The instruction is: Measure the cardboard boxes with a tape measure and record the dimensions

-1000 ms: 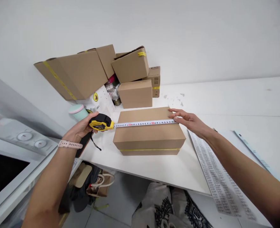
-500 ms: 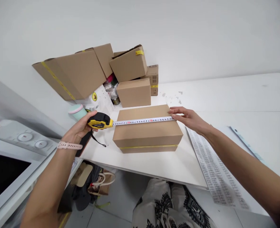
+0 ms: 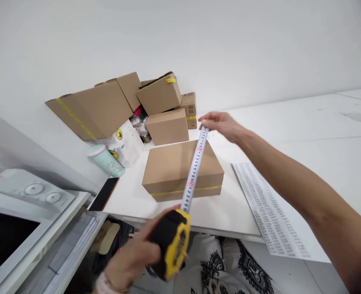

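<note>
A black and yellow tape measure is in my left hand, low and close to me, in front of the table edge. Its white blade runs out at a slant, up and away. My right hand pinches the blade's far end between thumb and fingers, beyond the box's back right side. Beneath the blade a closed cardboard box with a yellow tape strip lies on the white table. The blade passes over the box's top and front; whether it touches is hard to tell.
Several cardboard boxes are stacked against the wall. A mint bottle and a dark flat object lie at the left, near a microwave. Printed sheets cover the right front edge.
The tape measure has swung from lying left to right along the box to a front-to-back slant. My left hand came down toward me; my right hand moved up and left.
</note>
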A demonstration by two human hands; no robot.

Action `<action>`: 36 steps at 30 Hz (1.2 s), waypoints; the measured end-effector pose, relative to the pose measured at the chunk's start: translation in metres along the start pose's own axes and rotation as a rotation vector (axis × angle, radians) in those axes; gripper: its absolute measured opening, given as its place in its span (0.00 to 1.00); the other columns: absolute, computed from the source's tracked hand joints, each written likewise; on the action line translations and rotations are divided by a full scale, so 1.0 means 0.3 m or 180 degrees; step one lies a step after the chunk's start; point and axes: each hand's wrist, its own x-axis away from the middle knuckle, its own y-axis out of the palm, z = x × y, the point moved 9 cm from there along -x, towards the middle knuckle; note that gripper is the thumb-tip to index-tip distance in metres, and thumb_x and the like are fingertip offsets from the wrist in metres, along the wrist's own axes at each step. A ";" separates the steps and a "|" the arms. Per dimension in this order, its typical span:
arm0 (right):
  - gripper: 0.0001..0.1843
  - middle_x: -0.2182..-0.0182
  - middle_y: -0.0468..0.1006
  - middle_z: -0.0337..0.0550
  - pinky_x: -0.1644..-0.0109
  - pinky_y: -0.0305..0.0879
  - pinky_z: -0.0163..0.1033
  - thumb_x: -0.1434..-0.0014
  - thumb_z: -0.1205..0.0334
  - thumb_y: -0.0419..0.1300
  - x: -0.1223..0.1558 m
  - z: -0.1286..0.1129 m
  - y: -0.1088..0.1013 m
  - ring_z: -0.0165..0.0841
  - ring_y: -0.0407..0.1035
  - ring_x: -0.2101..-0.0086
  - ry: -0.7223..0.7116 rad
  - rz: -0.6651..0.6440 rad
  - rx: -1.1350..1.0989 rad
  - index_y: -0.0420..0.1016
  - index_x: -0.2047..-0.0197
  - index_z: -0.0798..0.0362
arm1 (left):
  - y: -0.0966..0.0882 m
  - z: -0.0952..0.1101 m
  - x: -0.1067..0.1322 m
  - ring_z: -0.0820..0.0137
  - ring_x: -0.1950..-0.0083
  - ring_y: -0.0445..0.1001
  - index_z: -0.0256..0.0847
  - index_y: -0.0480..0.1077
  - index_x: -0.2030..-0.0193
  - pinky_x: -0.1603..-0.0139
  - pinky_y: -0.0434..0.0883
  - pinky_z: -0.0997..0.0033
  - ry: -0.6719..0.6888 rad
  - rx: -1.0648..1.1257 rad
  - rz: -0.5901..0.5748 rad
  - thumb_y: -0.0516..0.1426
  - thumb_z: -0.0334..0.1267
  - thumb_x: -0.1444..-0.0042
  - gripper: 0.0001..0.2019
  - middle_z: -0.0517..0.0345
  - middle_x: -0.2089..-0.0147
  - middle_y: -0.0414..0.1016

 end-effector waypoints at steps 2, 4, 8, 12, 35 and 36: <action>0.13 0.69 0.82 0.44 0.51 0.69 0.44 0.49 0.55 0.73 -0.046 0.070 0.097 0.34 0.74 0.64 0.0209 -0.0490 -0.0130 0.80 0.63 0.54 | 0.114 -0.076 -0.036 0.47 0.44 0.77 0.53 0.62 0.30 0.46 0.74 0.48 0.0097 0.0610 -0.0579 0.74 0.47 0.62 0.50 0.48 0.43 0.78; 0.11 0.69 0.83 0.44 0.48 0.68 0.44 0.47 0.56 0.71 -0.078 0.124 0.158 0.34 0.74 0.63 0.0297 -0.0665 -0.0142 0.80 0.65 0.54 | 0.186 -0.085 -0.080 0.51 0.45 0.77 0.52 0.62 0.30 0.46 0.74 0.52 0.0283 0.0946 -0.0779 0.73 0.44 0.58 0.47 0.49 0.44 0.77; 0.07 0.67 0.83 0.45 0.50 0.68 0.40 0.44 0.59 0.67 -0.125 0.207 0.179 0.32 0.73 0.64 0.0420 -0.0386 0.0114 0.79 0.70 0.53 | 0.227 -0.018 -0.158 0.56 0.57 0.81 0.40 0.71 0.40 0.58 0.78 0.59 0.0598 0.1070 -0.0605 0.67 0.49 0.48 0.30 0.45 0.52 0.78; 0.08 0.71 0.81 0.42 0.58 0.67 0.37 0.45 0.59 0.65 -0.142 0.265 0.182 0.32 0.71 0.68 0.0612 -0.0282 0.0867 0.79 0.72 0.54 | 0.197 -0.007 -0.186 0.58 0.67 0.81 0.36 0.73 0.44 0.67 0.79 0.60 0.0630 0.1126 -0.0453 0.62 0.52 0.43 0.26 0.42 0.53 0.79; 0.19 0.79 0.68 0.36 0.67 0.57 0.38 0.47 0.50 0.66 -0.110 0.274 0.245 0.28 0.61 0.75 0.0362 -0.1000 0.1119 0.70 0.79 0.54 | 0.326 -0.081 -0.112 0.47 0.45 0.74 0.61 0.62 0.31 0.45 0.71 0.50 -0.0072 0.1478 -0.0337 0.70 0.48 0.56 0.44 0.48 0.47 0.75; 0.19 0.79 0.68 0.36 0.67 0.58 0.38 0.47 0.49 0.66 -0.110 0.270 0.248 0.28 0.60 0.75 0.0331 -0.1007 0.1117 0.70 0.79 0.54 | 0.318 -0.093 -0.111 0.47 0.44 0.74 0.60 0.63 0.31 0.45 0.71 0.50 -0.0114 0.1453 -0.0299 0.71 0.48 0.57 0.44 0.48 0.46 0.75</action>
